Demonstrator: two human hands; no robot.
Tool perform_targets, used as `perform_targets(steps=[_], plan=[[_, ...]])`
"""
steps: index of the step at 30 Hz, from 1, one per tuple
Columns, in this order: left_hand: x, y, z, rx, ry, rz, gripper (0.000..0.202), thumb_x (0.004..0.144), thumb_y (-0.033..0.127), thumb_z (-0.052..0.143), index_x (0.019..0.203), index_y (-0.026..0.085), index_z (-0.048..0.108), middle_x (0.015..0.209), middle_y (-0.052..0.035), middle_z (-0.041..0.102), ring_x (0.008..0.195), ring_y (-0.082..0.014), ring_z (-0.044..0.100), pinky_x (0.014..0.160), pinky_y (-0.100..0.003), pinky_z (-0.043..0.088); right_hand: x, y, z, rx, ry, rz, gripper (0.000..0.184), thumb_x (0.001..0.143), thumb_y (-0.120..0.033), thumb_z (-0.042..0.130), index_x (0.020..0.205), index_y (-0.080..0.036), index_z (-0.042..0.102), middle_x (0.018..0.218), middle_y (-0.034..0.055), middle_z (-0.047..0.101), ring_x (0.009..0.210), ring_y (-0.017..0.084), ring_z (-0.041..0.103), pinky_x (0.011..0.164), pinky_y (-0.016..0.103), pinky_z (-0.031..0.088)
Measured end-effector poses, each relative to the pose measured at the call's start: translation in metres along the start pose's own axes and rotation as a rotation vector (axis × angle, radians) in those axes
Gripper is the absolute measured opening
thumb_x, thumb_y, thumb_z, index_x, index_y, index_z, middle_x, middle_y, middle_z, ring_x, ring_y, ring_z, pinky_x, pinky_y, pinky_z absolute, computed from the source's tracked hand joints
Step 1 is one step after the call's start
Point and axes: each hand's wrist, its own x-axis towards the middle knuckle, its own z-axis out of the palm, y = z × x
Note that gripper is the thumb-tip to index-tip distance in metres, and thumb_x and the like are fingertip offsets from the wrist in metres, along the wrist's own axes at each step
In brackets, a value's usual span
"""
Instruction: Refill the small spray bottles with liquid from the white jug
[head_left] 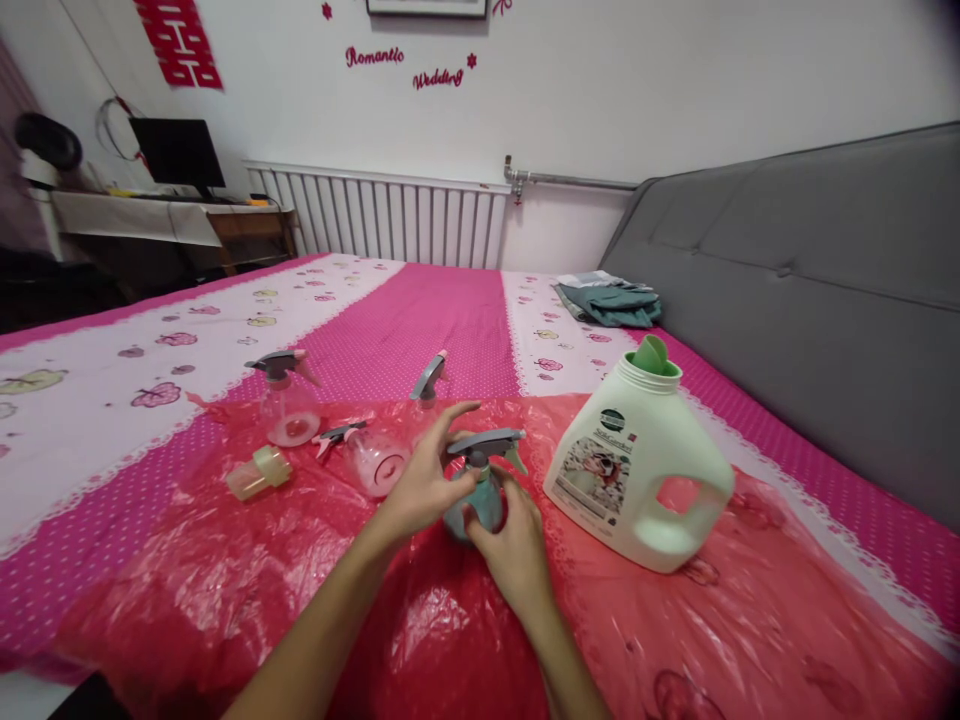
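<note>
The wall (637, 80) bears stickers "Romantic" and "Wedding".

The wall (675, 90) is white, with a red paper decoration (178, 40) and the red words "Romantic Wedding" (409, 65) stuck on it. Below them a white radiator (375, 215) runs along the wall, with a grey pipe (570, 180) beside it. The bed (450, 310) has a pink flowered cover and a grey padded headboard (810, 290). At far left, a dark monitor (178, 152) stands on a desk (150, 215).

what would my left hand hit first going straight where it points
Probably the grey trigger head of the blue spray bottle; the left hand looks right against it, though depth is unclear.
</note>
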Motion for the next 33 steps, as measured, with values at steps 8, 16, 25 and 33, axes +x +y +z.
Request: perform_targets(steps=[8,16,25,33], plan=[[0.007,-0.004,-0.003,-0.078,-0.093,0.004,0.052,0.079,0.022,0.077,0.129,0.023,0.064,0.111,-0.0074,0.075,0.104,-0.0251,0.073,0.09,-0.036,0.057,-0.001,-0.004,-0.003,0.016,-0.034,-0.016,0.057,0.088,-0.047,0.059,0.141,-0.026,0.066,0.142,0.0067,0.055,0.13,0.025,0.056,0.118,0.046,0.043],[0.001,-0.011,0.006,-0.097,0.016,0.011,0.059,0.084,0.029,0.085,0.135,0.024,0.055,0.114,-0.0072,0.072,0.109,-0.0253,0.072,0.097,-0.038,0.055,-0.004,-0.005,-0.001,0.031,-0.029,-0.009,0.059,0.091,-0.047,0.057,0.145,-0.024,0.061,0.14,0.0073,0.056,0.131,0.025,0.054,0.119,0.046,0.042],[-0.002,-0.024,0.002,-0.113,-0.018,0.085,0.081,0.092,0.03,0.078,0.155,0.035,0.027,0.149,-0.016,0.056,0.099,-0.0182,0.074,0.089,-0.034,0.058,0.001,0.002,-0.004,0.099,-0.058,0.066,0.062,0.082,-0.051,0.066,0.134,-0.018,0.068,0.127,0.011,0.062,0.119,0.029,0.059,0.111,0.048,0.049],[-0.006,-0.03,0.008,-0.16,-0.08,0.132,0.091,0.102,0.04,0.068,0.165,0.048,0.003,0.168,-0.0185,0.037,0.111,-0.0203,0.073,0.098,-0.041,0.058,0.015,-0.003,-0.039,0.34,-0.181,-0.004,0.078,0.103,-0.057,0.053,0.167,-0.018,0.033,0.157,0.0106,0.04,0.148,0.017,0.043,0.126,0.036,0.041]])
